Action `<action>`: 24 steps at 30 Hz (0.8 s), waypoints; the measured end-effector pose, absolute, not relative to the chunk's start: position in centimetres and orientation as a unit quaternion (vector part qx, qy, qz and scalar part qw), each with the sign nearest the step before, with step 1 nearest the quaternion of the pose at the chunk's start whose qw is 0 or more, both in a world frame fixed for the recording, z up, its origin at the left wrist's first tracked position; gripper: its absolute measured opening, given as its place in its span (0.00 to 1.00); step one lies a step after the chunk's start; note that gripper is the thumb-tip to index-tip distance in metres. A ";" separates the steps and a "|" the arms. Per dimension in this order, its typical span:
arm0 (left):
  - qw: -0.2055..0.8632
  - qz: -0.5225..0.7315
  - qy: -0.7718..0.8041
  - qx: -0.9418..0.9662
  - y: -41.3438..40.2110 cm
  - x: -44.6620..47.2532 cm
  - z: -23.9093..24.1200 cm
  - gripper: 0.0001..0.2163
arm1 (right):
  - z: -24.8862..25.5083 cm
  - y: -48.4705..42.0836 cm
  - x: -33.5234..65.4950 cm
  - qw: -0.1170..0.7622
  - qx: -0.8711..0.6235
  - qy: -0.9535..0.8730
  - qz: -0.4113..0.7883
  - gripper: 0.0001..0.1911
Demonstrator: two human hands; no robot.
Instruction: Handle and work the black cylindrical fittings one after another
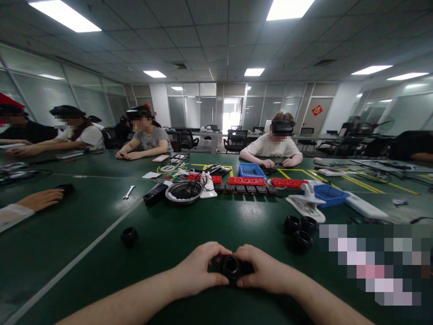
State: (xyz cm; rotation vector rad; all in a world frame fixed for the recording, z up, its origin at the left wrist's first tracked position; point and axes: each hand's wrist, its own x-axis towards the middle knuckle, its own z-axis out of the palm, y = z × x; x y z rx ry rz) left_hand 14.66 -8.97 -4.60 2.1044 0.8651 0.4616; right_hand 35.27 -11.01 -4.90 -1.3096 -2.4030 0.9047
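Note:
A black, round, hollow part (231, 265), with an opening facing up, is between my two hands at the near side of the green table (162, 234). My left hand (198, 268) grips it from the left, thumb and fingers curved round its side. From the right, my right hand (264, 270) closes on the same part. Some fingertips are hidden behind it. Three similar black parts stand clustered on the right, among them a front one (302, 240). A single black part (129, 236) stands to the left.
Beyond my hands lie a wrench (129, 192), a round metal pan (184, 192), red strips (246, 181), a white clip stand (307, 204) and blue bins (251, 170). Co-workers sit around the table; one person's hand (42, 200) rests at the left.

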 end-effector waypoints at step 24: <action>0.383 0.205 0.379 0.817 -9.4 15.1 -5.0 0.17 | -4.9 -11.7 34.3 0.128 -0.492 -0.828 0.239 0.28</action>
